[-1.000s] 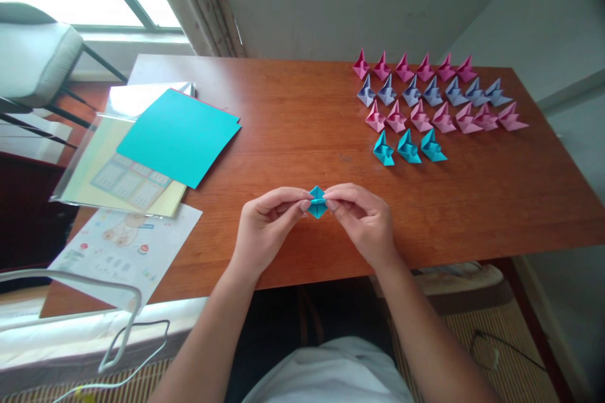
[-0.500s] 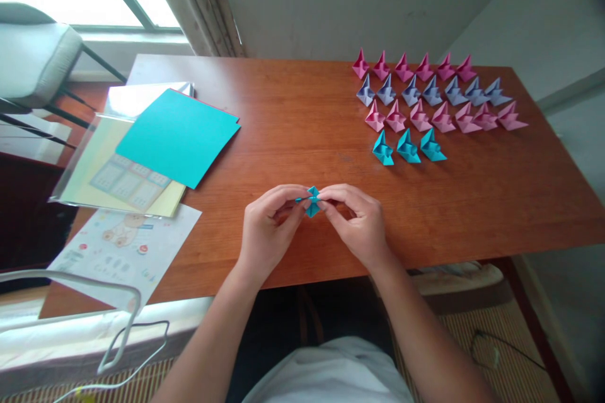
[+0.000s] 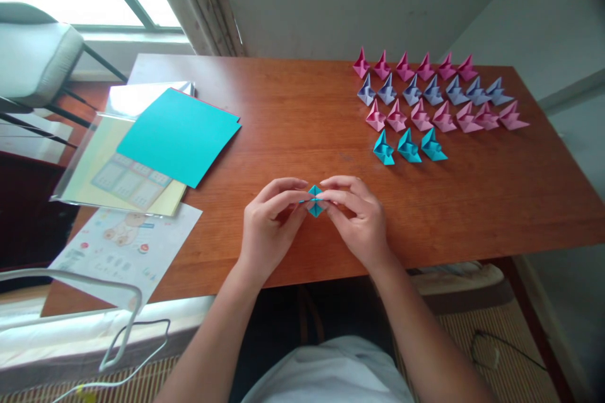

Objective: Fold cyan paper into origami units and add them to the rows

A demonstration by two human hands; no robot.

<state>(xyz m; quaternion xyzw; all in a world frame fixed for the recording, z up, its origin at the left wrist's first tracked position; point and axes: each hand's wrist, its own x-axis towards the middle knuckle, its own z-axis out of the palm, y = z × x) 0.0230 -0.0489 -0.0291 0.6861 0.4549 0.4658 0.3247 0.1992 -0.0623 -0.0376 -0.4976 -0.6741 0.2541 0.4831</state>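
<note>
A small turquoise folded paper piece (image 3: pixel 315 208) is pinched between both hands above the front middle of the table. My left hand (image 3: pixel 271 217) grips its left side with thumb and fingertips. On the other side, my right hand (image 3: pixel 357 217) pinches it the same way, its upper fingers slightly lifted. Fingertips cover part of the folds. Behind and to the right stands a short row of turquoise origami pieces (image 3: pixel 409 147) of the same colour.
Rows of origami in pink (image 3: pixel 420 116), lilac (image 3: pixel 432 92) and magenta (image 3: pixel 404 68) fill the far right of the wooden table (image 3: pixel 293 119). At left lie turquoise paper sheets (image 3: pixel 182 138), a plastic packet of paper (image 3: pixel 78 167) and a printed sheet (image 3: pixel 127 258). A chair (image 3: pixel 42 63) stands beyond.
The fingers of both hands have shifted on the turquoise paper, index fingers rising a little. More of its diamond shape shows now. The paper stays in about the same place.
</note>
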